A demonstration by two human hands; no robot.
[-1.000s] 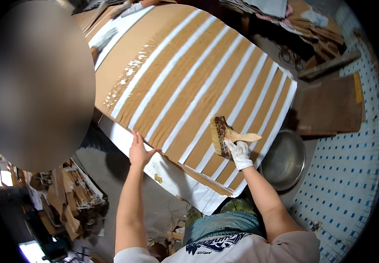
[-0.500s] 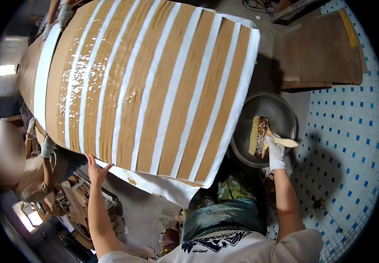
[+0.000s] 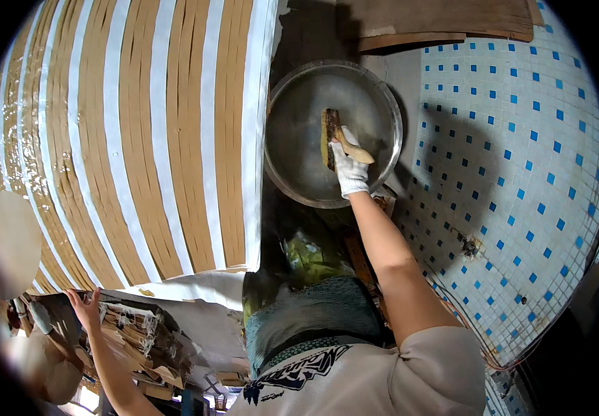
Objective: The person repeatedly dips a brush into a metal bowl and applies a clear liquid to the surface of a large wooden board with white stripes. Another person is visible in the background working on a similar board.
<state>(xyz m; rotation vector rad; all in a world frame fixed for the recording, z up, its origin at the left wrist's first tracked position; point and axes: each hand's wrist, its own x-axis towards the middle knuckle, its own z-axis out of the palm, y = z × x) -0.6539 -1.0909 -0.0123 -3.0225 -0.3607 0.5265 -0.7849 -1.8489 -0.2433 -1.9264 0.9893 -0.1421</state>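
My right hand (image 3: 349, 170), in a white glove, is closed round the handle of a wide, flat brush (image 3: 331, 139). The brush, with a dark ferrule side and yellowish bristles, is over or in a large round metal basin (image 3: 396, 114); whether the bristles touch liquid I cannot tell. My bare left hand (image 3: 87, 310) has its fingers apart at the near edge of a big stack of overlapping brown sheets (image 3: 140, 173). White bands (image 3: 111, 90) alternate with the brown, and the surface at the far left glistens wet.
Blue-dotted white tiles (image 3: 514, 173) lie right of the basin. A brown wooden board (image 3: 445, 17) stands beyond it. A co-worker's gloved hand (image 3: 41, 315) shows at lower left, near piled scraps (image 3: 136, 340). Green, bulky material (image 3: 310, 256) sits below the basin.
My view has swung to the right, so the sheets sit farther left. My right hand has carried the brush from the basin's near right side further in over its middle. The left hand remains at the sheet edge.
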